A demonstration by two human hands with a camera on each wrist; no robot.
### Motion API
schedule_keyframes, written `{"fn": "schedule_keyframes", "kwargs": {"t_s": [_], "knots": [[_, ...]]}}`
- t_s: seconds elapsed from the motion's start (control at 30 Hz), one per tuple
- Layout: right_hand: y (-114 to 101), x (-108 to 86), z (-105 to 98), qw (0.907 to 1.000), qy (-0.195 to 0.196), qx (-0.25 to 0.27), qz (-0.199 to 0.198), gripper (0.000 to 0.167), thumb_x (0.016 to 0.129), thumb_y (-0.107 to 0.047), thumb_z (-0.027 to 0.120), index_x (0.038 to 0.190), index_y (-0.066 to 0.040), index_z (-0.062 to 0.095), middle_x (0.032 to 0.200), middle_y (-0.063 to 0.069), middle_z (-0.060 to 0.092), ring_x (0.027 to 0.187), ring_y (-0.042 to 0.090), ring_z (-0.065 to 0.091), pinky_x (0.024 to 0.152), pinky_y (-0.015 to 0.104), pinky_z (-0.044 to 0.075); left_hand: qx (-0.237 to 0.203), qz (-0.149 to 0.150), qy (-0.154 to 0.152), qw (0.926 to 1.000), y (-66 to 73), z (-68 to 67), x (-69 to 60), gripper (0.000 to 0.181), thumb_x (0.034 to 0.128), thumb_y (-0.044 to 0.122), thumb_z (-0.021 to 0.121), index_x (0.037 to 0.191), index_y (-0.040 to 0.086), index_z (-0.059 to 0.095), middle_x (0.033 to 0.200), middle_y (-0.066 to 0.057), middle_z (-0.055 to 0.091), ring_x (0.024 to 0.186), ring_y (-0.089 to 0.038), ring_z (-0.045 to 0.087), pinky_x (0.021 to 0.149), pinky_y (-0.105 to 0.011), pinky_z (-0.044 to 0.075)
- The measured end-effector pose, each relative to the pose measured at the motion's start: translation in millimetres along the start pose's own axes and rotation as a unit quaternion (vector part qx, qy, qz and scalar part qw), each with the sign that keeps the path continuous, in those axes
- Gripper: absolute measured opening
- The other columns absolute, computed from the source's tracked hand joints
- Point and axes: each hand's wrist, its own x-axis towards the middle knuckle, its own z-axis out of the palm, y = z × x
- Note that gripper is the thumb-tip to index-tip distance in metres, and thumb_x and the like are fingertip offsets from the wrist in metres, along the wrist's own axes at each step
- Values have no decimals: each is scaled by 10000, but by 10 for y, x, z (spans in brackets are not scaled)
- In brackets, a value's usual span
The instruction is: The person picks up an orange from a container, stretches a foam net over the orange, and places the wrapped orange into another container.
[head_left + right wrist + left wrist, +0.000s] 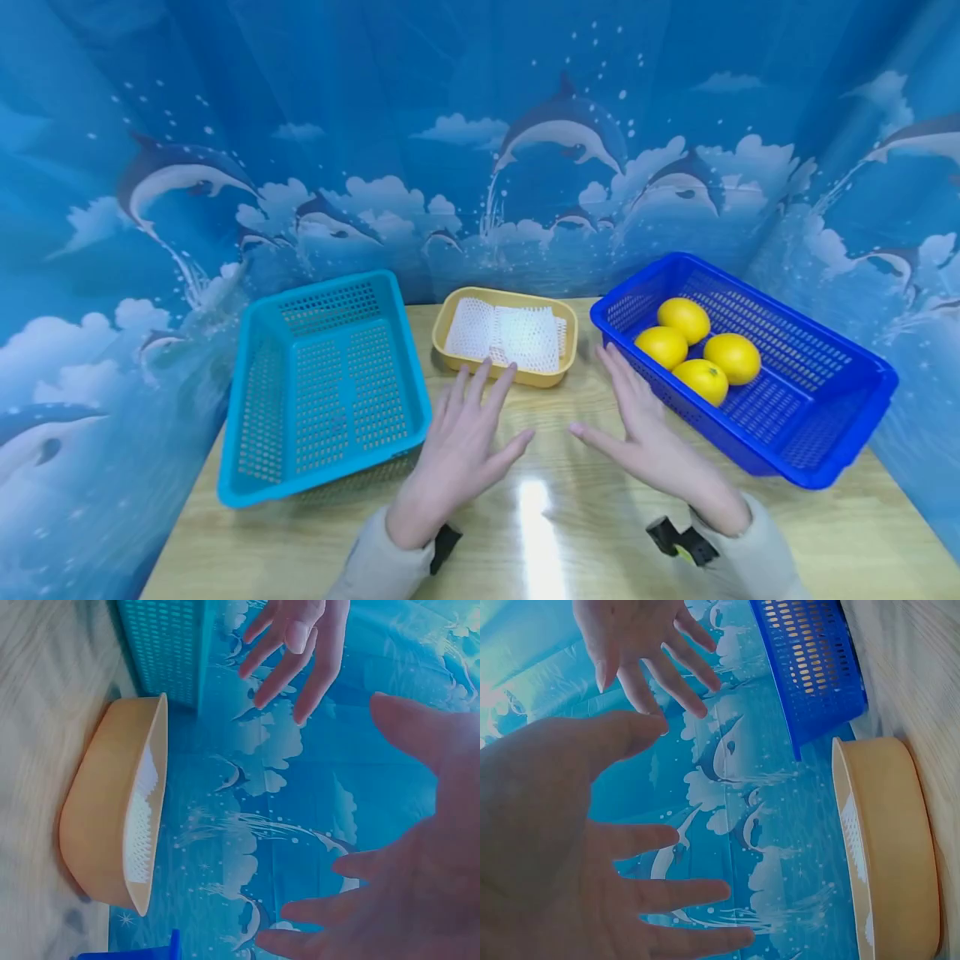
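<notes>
My left hand (pixel 461 446) is held above the table with fingers straight and spread, in front of a small tan basket (pixel 517 375). White foam fruit nets (pixel 528 333) lie flat inside that basket. Across from it, my right hand (pixel 648 429) is also spread, holding nothing, close to the near left side of a dark blue basket (pixel 817 367). Several round yellow fruits (pixel 684 320), orange-like in shape, sit in the blue basket's left part. Both wrist views show the fingers apart and the tan basket (pixel 904 847) beyond them, untouched.
A teal perforated basket (pixel 345 387) with nothing in it stands left of my left hand. The light wooden table (pixel 600 533) reflects a bright streak near its front. A blue dolphin-print curtain (pixel 450 125) hangs behind and at both sides.
</notes>
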Motion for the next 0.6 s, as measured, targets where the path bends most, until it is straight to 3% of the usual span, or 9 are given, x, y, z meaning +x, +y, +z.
{"fn": "schedule_keyframes", "kwargs": {"t_s": [0.13, 0.37, 0.6], "knots": [[13, -11, -115, 9999, 16, 160, 52, 916, 952, -386, 651, 1600, -211, 28, 1654, 104, -10, 1478, 445, 42, 1027, 793, 125, -81, 105, 99, 9999, 38, 10, 58, 710, 957, 539, 546, 1531, 170, 349, 1541, -184, 367, 1374, -451, 366, 1074, -626, 329], [54, -36, -343, 9998, 137, 92, 145, 812, 975, -379, 621, 1589, -152, 140, 1620, 169, 177, 1452, 425, 205, 1056, 705, 261, -77, 382, 205, 9990, 137, 37, 179, 562, 963, 513, 537, 1375, 131, 531, 1425, -145, 510, 1273, -353, 497, 1008, -546, 437], [139, -34, -560, 9986, 302, -329, 290, 742, 982, -394, 603, 1549, -78, 244, 1545, 227, 304, 1380, 445, 321, 1005, 706, 329, 167, 714, 421, 9964, 263, 97, 335, 432, 965, 467, 546, 1195, 113, 641, 1163, -77, 664, 1019, -274, 622, 831, -423, 518]]}}
